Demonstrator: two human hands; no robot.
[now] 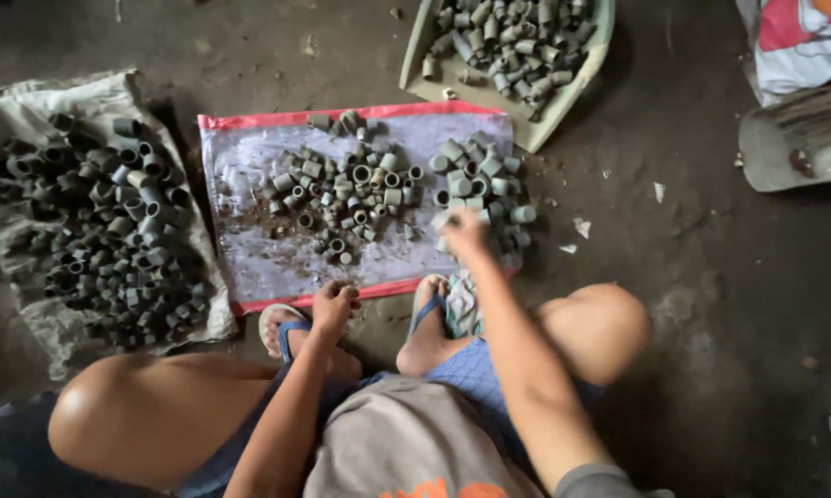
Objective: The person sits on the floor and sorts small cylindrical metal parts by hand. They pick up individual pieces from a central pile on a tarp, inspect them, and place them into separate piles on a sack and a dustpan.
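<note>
I squat over a plastic sheet with a red border, strewn with several short grey pipe fittings. My right hand reaches over the sheet's right side, blurred, fingers closed on what looks like a small grey fitting beside a cluster of fittings. My left hand rests curled at the sheet's near edge, close to my left foot; I cannot see anything in it.
A big heap of dark fittings lies on a sack at the left. A pale tray full of grey fittings stands at the top right. A grey cylinder lies at the right on the dirt floor.
</note>
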